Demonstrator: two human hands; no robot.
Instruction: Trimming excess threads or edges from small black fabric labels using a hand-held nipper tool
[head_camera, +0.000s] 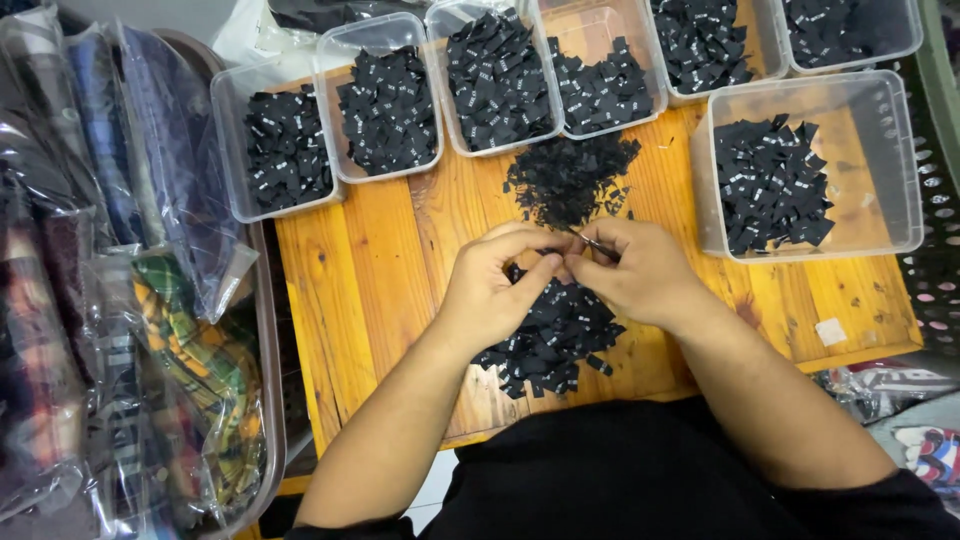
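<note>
Small black fabric labels (550, 335) lie in a loose heap on the wooden surface (370, 270), directly under both hands and partly hidden by them. The left hand (495, 290) is bent over the heap, with its thumb and forefinger pinched together at the upper edge of it; they seem to hold one label, but the piece is too small to be sure. The right hand (640, 270) meets the left one at the same place, fingertips almost touching. Its fingers are closed around a thin dark tool (592, 243), perhaps small snips or tweezers, whose tip points to the left fingers.

A second, finer heap of black scraps (570, 180) lies just beyond the hands on the surface. Behind it stands a row of clear plastic boxes (390, 110), each holding more black labels, and one bigger clear box (810, 170) stands to the right. On the left side, folded cloth in plastic bags (130, 300) is stacked in a tray.
</note>
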